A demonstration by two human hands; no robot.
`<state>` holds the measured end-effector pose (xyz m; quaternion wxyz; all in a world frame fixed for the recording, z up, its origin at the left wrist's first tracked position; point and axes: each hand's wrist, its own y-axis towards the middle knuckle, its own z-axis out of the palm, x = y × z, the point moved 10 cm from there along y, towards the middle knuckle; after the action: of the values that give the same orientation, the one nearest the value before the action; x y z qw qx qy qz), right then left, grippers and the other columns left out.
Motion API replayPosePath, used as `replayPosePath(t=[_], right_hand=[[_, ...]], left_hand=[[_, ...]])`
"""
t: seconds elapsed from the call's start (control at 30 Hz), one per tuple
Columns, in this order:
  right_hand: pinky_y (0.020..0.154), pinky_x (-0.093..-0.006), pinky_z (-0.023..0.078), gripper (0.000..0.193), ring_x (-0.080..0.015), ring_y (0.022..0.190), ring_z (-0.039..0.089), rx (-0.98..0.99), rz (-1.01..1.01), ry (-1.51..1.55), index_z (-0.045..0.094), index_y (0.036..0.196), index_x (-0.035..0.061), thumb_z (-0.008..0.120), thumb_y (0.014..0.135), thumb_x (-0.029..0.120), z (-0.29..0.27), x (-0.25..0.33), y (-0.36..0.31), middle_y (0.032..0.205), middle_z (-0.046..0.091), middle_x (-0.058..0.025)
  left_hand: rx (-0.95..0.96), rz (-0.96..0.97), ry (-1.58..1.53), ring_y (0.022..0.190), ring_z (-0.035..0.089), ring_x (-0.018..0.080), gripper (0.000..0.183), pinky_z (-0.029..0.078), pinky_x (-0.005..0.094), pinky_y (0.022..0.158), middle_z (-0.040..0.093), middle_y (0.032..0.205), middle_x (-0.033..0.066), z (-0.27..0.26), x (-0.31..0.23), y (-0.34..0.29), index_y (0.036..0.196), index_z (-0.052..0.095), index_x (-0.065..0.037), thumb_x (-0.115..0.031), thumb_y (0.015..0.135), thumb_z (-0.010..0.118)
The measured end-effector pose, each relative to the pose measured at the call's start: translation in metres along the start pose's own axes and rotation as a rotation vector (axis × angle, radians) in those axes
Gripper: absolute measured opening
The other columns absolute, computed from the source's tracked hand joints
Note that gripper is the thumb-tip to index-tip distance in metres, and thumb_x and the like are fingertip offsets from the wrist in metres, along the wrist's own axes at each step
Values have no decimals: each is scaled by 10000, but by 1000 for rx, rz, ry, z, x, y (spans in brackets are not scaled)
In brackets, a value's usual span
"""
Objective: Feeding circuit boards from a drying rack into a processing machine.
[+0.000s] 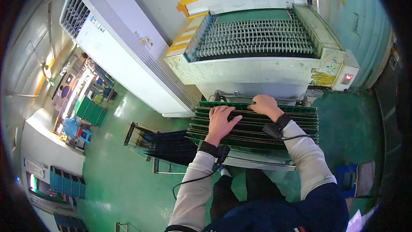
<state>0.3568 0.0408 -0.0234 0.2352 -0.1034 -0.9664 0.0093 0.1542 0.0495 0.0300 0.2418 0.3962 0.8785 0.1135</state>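
Note:
Several thin green panels (253, 141) stand on edge, side by side, in a rack right in front of me. My left hand (220, 123) rests over the left part of their upper edges, thumb apart from its slightly bent fingers. Farther along to the right, my right hand (267, 106) has its fingers curled together at the top edge of the panels at the far end of the row, and seems to pinch one there. Its fingertips are partly hidden. Black wrist straps with cables circle both wrists.
Beyond the rack stands a conveyor machine (257, 69) with rows of rollers (257, 38) and a green panel (253, 15) at its far end. A tall white cabinet unit (124, 56) is to its left. Another rack (169, 146) holds dark panels. A stool (365, 178) stands right.

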Motion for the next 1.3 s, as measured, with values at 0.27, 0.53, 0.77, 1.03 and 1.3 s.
replayPosePath(t=[0.27,0.53,0.77,1.03,1.3], right_hand=[[817,-525,589,479,-413,950,752,-8,4,28,815,955,78,788,871,549,1,-4,1,959,785,-180],[844,-509,583,484,-401,972,750,2,17,3,812,994,92,775,874,560,0,-3,1,981,788,-170],[860,-501,581,496,-398,985,750,35,40,-1,814,1018,96,768,879,570,0,-3,0,993,789,-174],[838,-525,591,487,-421,966,756,-4,14,16,815,983,78,784,862,549,0,-4,2,980,787,-199],[863,-508,580,489,-399,989,747,11,33,7,812,1009,99,780,866,566,0,-3,1,994,788,-168]], left_hand=[[49,-24,6,1300,579,310,542,345,492,1193,701,1294,79,2,0,2,1281,748,-114,-524,928,764],[53,-28,6,1300,580,306,543,342,487,1198,703,1291,81,1,0,2,1287,747,-111,-518,928,768],[42,-14,7,1284,588,305,539,358,477,1183,704,1280,83,2,0,2,1280,747,-107,-517,930,765],[34,-8,5,1287,587,312,540,357,477,1182,705,1279,83,-1,-2,2,1279,746,-104,-518,932,762],[31,-6,0,1292,584,310,538,354,475,1183,703,1287,82,0,-1,2,1280,747,-101,-510,931,765]])
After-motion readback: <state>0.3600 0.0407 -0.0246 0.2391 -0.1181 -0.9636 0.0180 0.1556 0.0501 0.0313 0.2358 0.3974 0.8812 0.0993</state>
